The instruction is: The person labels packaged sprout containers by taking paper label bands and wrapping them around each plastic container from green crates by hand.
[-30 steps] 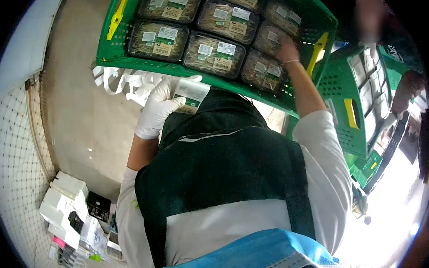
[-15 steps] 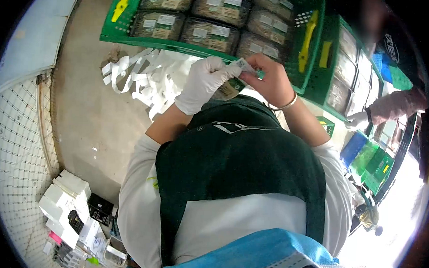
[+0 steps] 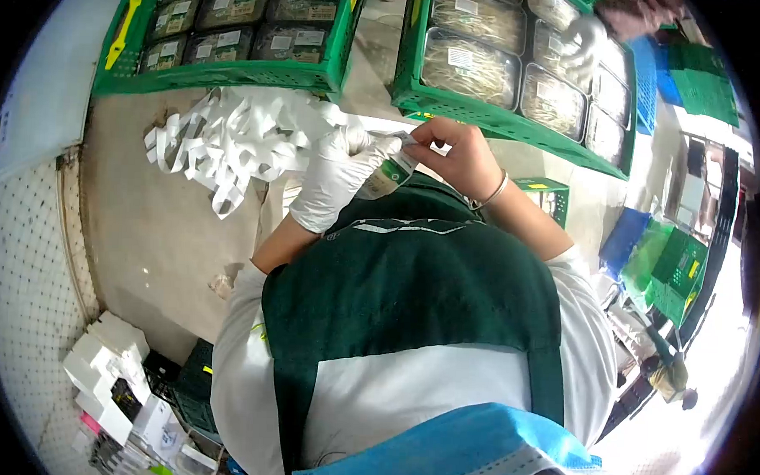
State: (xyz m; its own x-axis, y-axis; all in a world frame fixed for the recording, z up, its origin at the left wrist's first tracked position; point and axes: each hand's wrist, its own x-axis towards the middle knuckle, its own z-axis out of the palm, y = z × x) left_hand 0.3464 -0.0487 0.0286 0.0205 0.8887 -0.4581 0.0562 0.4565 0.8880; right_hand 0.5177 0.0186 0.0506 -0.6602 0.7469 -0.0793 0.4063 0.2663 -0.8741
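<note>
In a white glove, my left hand (image 3: 336, 173) is closed on a printed label strip (image 3: 384, 181), which shows green and brown print and hangs below the fingers in front of my apron. My bare right hand (image 3: 462, 161), with a bracelet at the wrist, pinches the top edge of the strip beside the left fingertips. Whether the right fingers have one label apart from the strip is too small to tell. Left of the gloved hand lies a tangled heap of white backing tape (image 3: 224, 144).
A green crate (image 3: 210, 77) of labelled, packed trays stands at the far left. Another green crate (image 3: 518, 121) with clear-lidded trays of sprouts stands at the right. Another person's blurred gloved hand (image 3: 583, 48) is over it. White boxes (image 3: 108, 366) sit at lower left.
My view has swung right, so the left crate and tape heap sit further left and the right crate shows more fully. The other person's hand now is over that crate. Both my hands keep their hold.
</note>
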